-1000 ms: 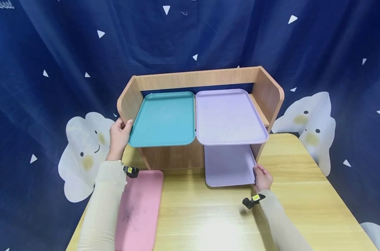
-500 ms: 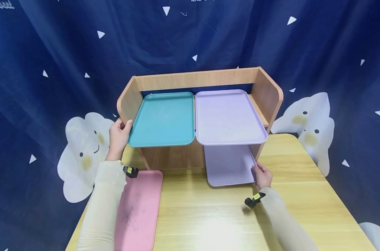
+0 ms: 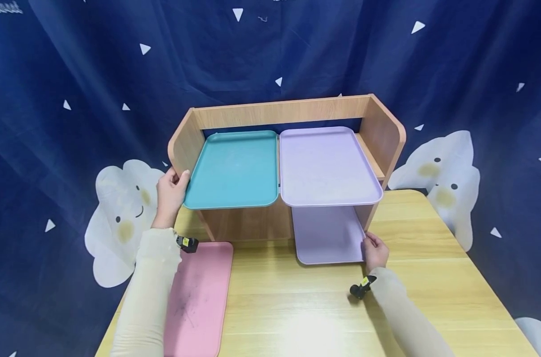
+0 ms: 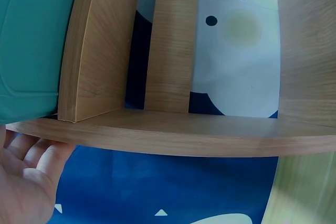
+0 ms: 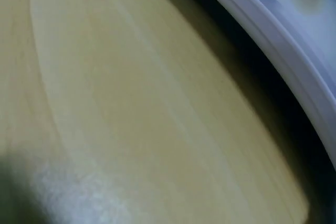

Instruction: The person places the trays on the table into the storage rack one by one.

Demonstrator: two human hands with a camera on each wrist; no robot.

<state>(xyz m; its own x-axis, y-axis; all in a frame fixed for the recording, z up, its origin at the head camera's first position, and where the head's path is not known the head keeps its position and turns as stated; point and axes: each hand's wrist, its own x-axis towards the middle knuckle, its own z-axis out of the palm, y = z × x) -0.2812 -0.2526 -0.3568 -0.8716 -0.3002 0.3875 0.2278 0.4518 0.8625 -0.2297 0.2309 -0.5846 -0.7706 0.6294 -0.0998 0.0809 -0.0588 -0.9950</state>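
Wooden shelf unit [image 3: 288, 116] stands at back of yellow wood-grain table [image 3: 306, 307], w/ a navy curtain [image 3: 74, 74] printed w/ white clouds & triangles behind. On the upper level, teal tray [image 3: 232, 168] & lilac tray [image 3: 326, 166] lie side by side, edges nearly touching, both overhanging the front. Pink tray [image 3: 199, 297] lies flat on table at front left, surface scuffed. All trays: smooth plastic, rectangular, rounded corners, low raised rim.

Lower lilac tray [image 3: 328, 235] sits partly inside the shelf's right lower bay, front part sticking out onto table. Right hand [image 3: 375, 252] pinches its right front edge, fingers curled on the rim. Left hand [image 3: 171, 191] grips the shelf's rounded left side panel beside the teal tray, thumb on the inner face. Left wrist view shows the panel's edge w/ fingers under it.
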